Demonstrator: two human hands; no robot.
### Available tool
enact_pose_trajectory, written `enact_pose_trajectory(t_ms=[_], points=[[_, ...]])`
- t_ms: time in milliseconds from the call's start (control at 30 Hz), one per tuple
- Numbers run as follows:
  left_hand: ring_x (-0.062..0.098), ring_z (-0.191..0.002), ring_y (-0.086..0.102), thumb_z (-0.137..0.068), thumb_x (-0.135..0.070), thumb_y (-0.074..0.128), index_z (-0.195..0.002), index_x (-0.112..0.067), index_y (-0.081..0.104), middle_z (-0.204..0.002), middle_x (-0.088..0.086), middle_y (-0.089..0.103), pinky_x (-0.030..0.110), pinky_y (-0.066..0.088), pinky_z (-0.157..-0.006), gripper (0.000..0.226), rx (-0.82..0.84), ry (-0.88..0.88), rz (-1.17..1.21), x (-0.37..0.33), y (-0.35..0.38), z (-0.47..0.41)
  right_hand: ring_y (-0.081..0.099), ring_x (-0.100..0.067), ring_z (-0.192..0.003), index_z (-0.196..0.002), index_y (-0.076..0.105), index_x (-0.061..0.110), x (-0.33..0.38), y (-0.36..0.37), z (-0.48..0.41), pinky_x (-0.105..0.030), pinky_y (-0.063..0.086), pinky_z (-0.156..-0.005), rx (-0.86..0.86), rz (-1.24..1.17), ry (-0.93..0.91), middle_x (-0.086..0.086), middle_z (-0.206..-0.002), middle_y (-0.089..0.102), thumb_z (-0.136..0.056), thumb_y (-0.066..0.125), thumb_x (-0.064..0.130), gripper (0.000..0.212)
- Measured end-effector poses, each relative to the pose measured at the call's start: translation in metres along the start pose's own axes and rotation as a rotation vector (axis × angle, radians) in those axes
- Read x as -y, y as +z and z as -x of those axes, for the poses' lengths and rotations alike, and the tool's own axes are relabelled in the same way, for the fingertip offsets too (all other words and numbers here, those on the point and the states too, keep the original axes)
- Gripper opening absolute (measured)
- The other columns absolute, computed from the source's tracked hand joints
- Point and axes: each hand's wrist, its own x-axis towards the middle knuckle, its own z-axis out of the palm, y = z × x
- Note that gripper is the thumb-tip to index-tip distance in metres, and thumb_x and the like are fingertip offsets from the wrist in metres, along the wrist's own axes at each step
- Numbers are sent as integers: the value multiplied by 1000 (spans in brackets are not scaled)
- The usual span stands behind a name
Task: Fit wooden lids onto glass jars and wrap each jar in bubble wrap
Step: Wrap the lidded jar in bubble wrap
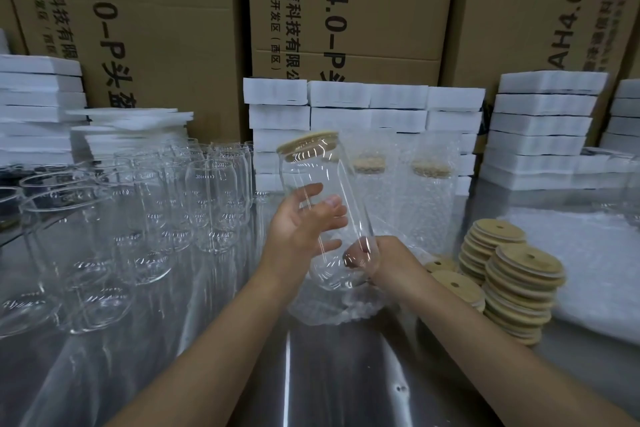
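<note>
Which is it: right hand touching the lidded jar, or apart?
Touching. Head view: the right hand curls round the base of the lidded jar, thumb against the glass.

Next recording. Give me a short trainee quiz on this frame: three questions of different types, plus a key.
1. True or false: the raised jar already has a wooden lid fitted on it.
2. Multiple choice: where do the stacked spare lids sit relative to the raised jar? A) on the person's left B) on the person's right C) directly behind it
3. Fill in the blank: behind the raised jar stand ___ wrapped jars, each with a lid on.

Key: 1 true; 2 B; 3 two.
</note>
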Motion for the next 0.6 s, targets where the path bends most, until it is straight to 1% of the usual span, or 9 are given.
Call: enact_pose_trajectory(t_ms=[67,133,200,300,367,433,500,533,600], points=[[11,-77,71,-47,-53,71,-113,-17,55,-90,3,72,27,57,-61,78,-43,3,-4,0,-1,-1,60,-12,-69,-67,66,22,1,1,1,-25,46,-64,48,-24,-3,2,-71,66,-88,63,19,22],[10,-78,71,-47,-54,71,-115,-16,55,-95,5,70,26,57,-61,80,-93,13,1,-2,-5,-2,58,-8,-64,-68,69,23,1,4,3,-22,46,-62,87,-19,-32,3,-69,66,-86,67,28,19],[9,-79,71,-47,-55,71,-120,-14,54,-98,5,68,27,56,-61,86,-137,18,10,-3,-8,-4,63,-7,-69,-78,72,22,1,9,5,-22,49,-67,122,9,-74,3,-76,71,-82,70,39,18],[9,-83,70,-48,-58,71,-127,-12,51,-102,4,69,28,55,-65,94,-195,31,-14,-3,-12,-7,66,-9,-82,-86,69,22,1,15,9,-23,50,-74,131,53,-98,7,-83,70,-68,74,53,36],[10,-87,70,-49,-60,71,-129,-11,50,-107,5,70,29,55,-68,96,-223,39,-40,-3,-14,-7,63,-7,-85,-90,63,26,1,17,10,-22,49,-74,126,123,-132,8,-88,66,-61,76,54,42],[11,-89,70,-51,-57,73,-129,-12,51,-108,6,69,30,56,-69,93,-243,37,-46,-3,-15,-7,57,-1,-89,-97,58,32,1,16,12,-17,47,-74,151,179,-170,15,-95,59,-60,77,48,45],[12,-89,70,-59,-50,74,-129,-12,51,-106,6,69,28,56,-68,83,-257,35,-43,-3,-16,-8,53,2,-94,-106,53,34,3,13,14,-16,45,-78,201,241,-204,19,-102,53,-60,77,47,53],[12,-90,70,-63,-48,72,-129,-12,50,-106,6,69,28,56,-68,78,-262,36,-42,-3,-16,-8,51,3,-97,-109,51,35,4,11,15,-17,45,-81,222,260,-215,20,-104,51,-60,77,49,57],[11,-88,70,-66,-46,68,-129,-12,50,-106,7,69,27,56,-68,74,-269,46,-37,-4,-16,-9,50,2,-100,-108,50,35,9,9,19,-22,47,-86,232,262,-224,21,-105,50,-59,77,54,59]])
